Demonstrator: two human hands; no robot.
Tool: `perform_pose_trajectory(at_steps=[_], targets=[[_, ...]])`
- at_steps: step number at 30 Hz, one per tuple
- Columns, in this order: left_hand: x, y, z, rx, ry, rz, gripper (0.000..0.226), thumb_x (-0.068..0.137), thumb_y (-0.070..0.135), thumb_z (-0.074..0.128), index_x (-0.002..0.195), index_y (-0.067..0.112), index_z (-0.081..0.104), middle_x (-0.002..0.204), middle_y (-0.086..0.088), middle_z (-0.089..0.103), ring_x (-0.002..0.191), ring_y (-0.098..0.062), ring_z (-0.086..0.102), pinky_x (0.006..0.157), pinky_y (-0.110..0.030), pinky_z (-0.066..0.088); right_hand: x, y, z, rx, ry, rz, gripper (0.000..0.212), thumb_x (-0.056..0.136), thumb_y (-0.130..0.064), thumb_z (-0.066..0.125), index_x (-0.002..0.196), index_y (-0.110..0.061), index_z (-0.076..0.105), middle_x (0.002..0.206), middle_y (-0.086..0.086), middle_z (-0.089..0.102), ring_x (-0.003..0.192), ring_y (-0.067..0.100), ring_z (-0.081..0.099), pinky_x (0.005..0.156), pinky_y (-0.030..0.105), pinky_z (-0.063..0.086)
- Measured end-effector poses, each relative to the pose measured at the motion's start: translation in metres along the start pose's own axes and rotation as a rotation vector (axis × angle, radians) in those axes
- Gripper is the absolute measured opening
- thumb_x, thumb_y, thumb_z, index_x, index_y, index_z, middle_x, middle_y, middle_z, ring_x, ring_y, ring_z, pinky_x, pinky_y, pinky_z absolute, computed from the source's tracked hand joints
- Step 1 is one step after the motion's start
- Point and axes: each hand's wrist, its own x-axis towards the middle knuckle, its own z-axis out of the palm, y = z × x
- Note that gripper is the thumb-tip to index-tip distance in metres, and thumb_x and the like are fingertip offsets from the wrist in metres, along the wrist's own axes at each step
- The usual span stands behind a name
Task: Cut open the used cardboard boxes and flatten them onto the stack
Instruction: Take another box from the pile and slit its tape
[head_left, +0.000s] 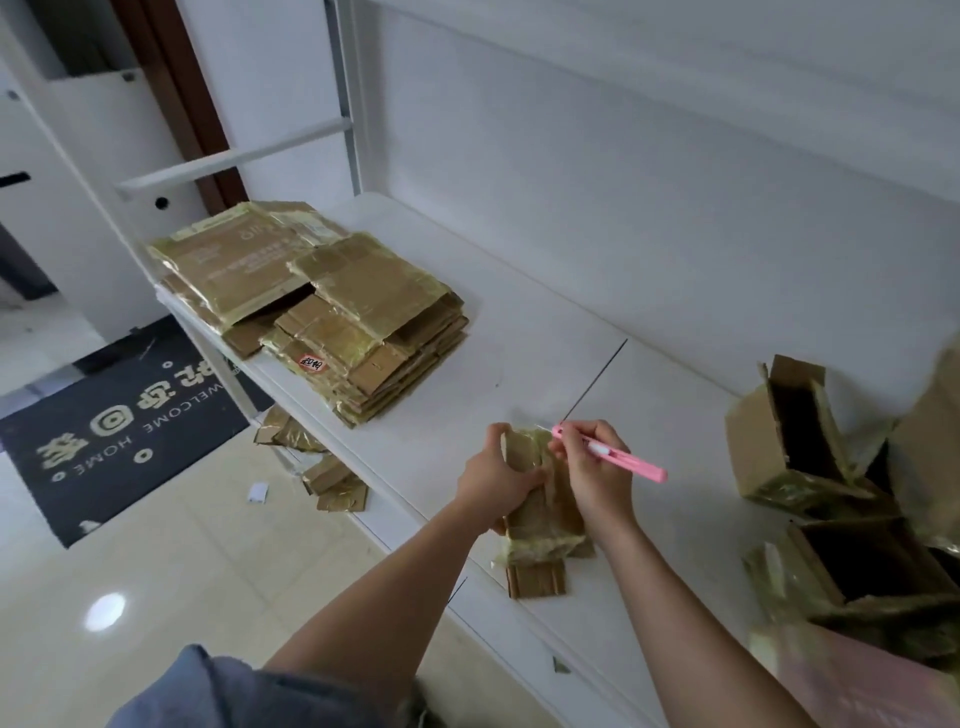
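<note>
Gripping small taped box (540, 499) with left hand (493, 480); right hand (592, 467) pinching pink cutter (618, 457).
Flattened stack (332, 306) sitting far left of box, open boxes (800, 447) lying right, all on table (545, 322).

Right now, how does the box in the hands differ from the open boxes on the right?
The held box is gripped by the left hand, with the right hand holding a pink cutter at its top; the open boxes lie untouched on the shelf. The held box looks collapsed and narrow; the open boxes keep their hollow shape, with dark insides showing. Both are brown cardboard wrapped in yellowish tape.
</note>
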Motion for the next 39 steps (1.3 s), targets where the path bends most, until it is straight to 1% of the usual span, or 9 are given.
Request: perform_pose_trajectory(at_steps=[4, 10, 15, 19, 21, 24, 29, 36, 39], targets=[[0.004, -0.004, -0.014, -0.147, -0.142, -0.035, 0.059, 0.091, 0.033, 0.065, 0.137, 0.044, 0.029, 0.117, -0.011, 0.054, 0.088, -0.036, 0.069, 0.058, -0.052, 0.06, -0.006, 0.01, -0.001, -0.103, 0.006, -0.13, 0.011, 0.096, -0.01, 0.061, 0.086, -0.008, 0.057, 0.075, 0.002, 0.069, 0.075, 0.012, 0.069, 0.064, 0.02, 0.053], [0.005, -0.004, -0.012, -0.159, -0.132, -0.018, 0.056, 0.093, 0.028, 0.064, 0.137, 0.038, 0.032, 0.114, -0.008, 0.051, 0.097, -0.032, 0.064, 0.052, -0.048, 0.06, -0.009, 0.014, 0.003, -0.257, 0.073, -0.25, 0.024, 0.092, -0.003, 0.061, 0.074, -0.01, 0.047, 0.068, 0.005, 0.059, 0.068, 0.027, 0.061, 0.055, 0.036, 0.047], [0.007, -0.004, -0.011, -0.14, -0.126, -0.016, 0.054, 0.093, 0.027, 0.063, 0.136, 0.037, 0.032, 0.109, -0.007, 0.049, 0.095, -0.03, 0.062, 0.052, -0.049, 0.059, -0.01, 0.014, 0.006, -0.34, 0.059, -0.307, 0.036, 0.091, -0.001, 0.061, 0.071, -0.024, 0.042, 0.067, -0.004, 0.059, 0.065, 0.008, 0.059, 0.052, 0.021, 0.042], [0.008, -0.004, -0.013, -0.13, -0.131, -0.02, 0.052, 0.094, 0.027, 0.061, 0.136, 0.038, 0.032, 0.104, -0.008, 0.05, 0.087, -0.029, 0.063, 0.053, -0.047, 0.06, -0.01, 0.013, 0.007, -0.405, -0.01, -0.326, 0.031, 0.091, -0.002, 0.061, 0.073, -0.02, 0.044, 0.072, 0.003, 0.062, 0.068, 0.009, 0.058, 0.054, 0.012, 0.039], [0.007, -0.003, -0.015, -0.12, -0.134, -0.022, 0.052, 0.095, 0.027, 0.06, 0.137, 0.037, 0.032, 0.105, -0.01, 0.05, 0.088, -0.033, 0.064, 0.052, -0.045, 0.06, -0.01, 0.011, 0.005, -0.464, -0.082, -0.364, 0.029, 0.092, -0.002, 0.06, 0.075, -0.02, 0.044, 0.071, 0.001, 0.057, 0.067, 0.008, 0.054, 0.057, 0.014, 0.039], [0.005, -0.001, -0.016, -0.112, -0.141, -0.028, 0.051, 0.096, 0.025, 0.059, 0.137, 0.036, 0.031, 0.106, -0.012, 0.05, 0.089, -0.034, 0.063, 0.053, -0.045, 0.06, -0.01, 0.009, 0.001, -0.54, -0.151, -0.42, 0.019, 0.093, -0.002, 0.059, 0.078, -0.009, 0.047, 0.074, 0.005, 0.056, 0.07, 0.021, 0.055, 0.057, 0.025, 0.042], [0.004, 0.001, -0.016, -0.112, -0.138, -0.026, 0.049, 0.096, 0.023, 0.058, 0.136, 0.034, 0.031, 0.098, -0.01, 0.05, 0.079, -0.031, 0.061, 0.049, -0.041, 0.059, -0.014, 0.005, -0.005, -0.559, -0.185, -0.401, 0.021, 0.092, -0.003, 0.059, 0.077, -0.01, 0.046, 0.071, 0.003, 0.056, 0.068, 0.018, 0.055, 0.055, 0.012, 0.036], [0.001, 0.003, -0.014, -0.124, -0.123, -0.023, 0.049, 0.095, 0.022, 0.059, 0.135, 0.032, 0.034, 0.096, -0.013, 0.052, 0.082, -0.032, 0.061, 0.061, -0.052, 0.06, -0.019, -0.003, -0.011, -0.506, -0.232, -0.315, 0.022, 0.094, -0.006, 0.057, 0.076, -0.01, 0.044, 0.066, 0.003, 0.051, 0.057, 0.007, 0.045, 0.049, 0.013, 0.032], [-0.001, 0.004, -0.014, -0.114, -0.114, -0.024, 0.048, 0.095, 0.022, 0.059, 0.135, 0.032, 0.034, 0.097, -0.014, 0.051, 0.081, -0.033, 0.061, 0.06, -0.052, 0.06, -0.029, -0.003, -0.012, -0.54, -0.303, -0.306, 0.026, 0.092, -0.004, 0.055, 0.073, -0.012, 0.039, 0.063, 0.001, 0.043, 0.055, 0.007, 0.038, 0.049, 0.021, 0.031]])
